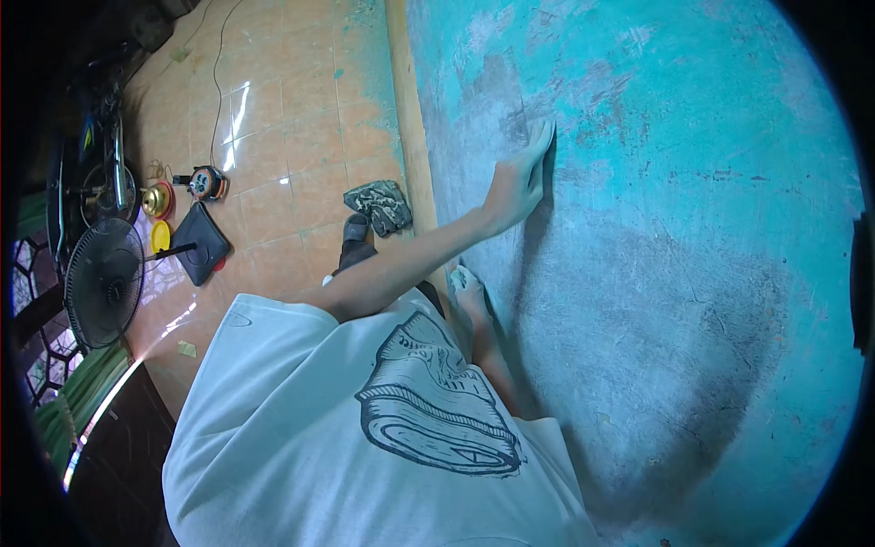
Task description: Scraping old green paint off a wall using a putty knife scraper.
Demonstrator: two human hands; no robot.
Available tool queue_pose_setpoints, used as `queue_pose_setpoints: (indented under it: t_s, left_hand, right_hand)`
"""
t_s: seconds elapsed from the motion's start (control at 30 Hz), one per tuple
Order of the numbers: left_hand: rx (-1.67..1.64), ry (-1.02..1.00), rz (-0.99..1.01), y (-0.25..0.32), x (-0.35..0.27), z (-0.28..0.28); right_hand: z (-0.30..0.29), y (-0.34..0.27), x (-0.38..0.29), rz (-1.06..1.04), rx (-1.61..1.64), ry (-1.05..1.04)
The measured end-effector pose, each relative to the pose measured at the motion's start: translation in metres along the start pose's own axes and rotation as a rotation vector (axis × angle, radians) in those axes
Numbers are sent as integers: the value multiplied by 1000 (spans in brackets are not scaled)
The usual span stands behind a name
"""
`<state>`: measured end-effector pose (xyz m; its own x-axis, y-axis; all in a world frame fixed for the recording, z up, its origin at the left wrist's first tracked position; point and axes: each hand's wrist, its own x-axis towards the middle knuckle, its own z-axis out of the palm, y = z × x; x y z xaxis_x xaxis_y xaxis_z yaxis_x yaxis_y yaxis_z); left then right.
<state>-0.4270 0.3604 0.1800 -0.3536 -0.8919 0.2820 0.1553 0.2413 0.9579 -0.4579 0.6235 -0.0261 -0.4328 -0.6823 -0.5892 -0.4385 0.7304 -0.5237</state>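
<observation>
My left hand reaches across my body to a turquoise painted wall. Its extended fingertips rest against the surface, beside a patch worn to grey. No tool shows in it. Lower down, close to the foot of the wall, is my right hand, with pale turquoise dust on the fingers. They look bent, and whether they hold anything is not clear. Broad grey areas and fine cracks mark the wall around my arms. My printed white T-shirt fills the lower middle of the view.
A dark camouflage cloth lies on the dusty tiled floor near my shoe. To the left stand a pedestal fan with a square base, a cable reel with a trailing cord, and a bicycle or motorcycle.
</observation>
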Motion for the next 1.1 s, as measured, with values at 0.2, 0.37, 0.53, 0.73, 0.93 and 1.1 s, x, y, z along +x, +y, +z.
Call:
queue_pose_setpoints:
  t_s: [0.2,0.37,0.53,0.73,0.93,1.1]
  left_hand:
    - [75,191,242,-7,26,1]
    - [78,119,129,-1,21,1]
    - [231,-29,203,-2,-17,10]
    - [278,-114,109,-4,49,-12]
    - [191,-98,117,3,-60,21]
    - [97,-160,-24,-3,-25,3]
  right_hand:
    - [6,18,-6,18,-47,-33]
    - [5,11,-7,39,-49,-42]
    - [10,18,0,-5,-76,-43]
    - [7,15,7,25,12,-24]
    - [8,17,3,68,-97,-26]
    - [2,8,-4,28,-53,-10]
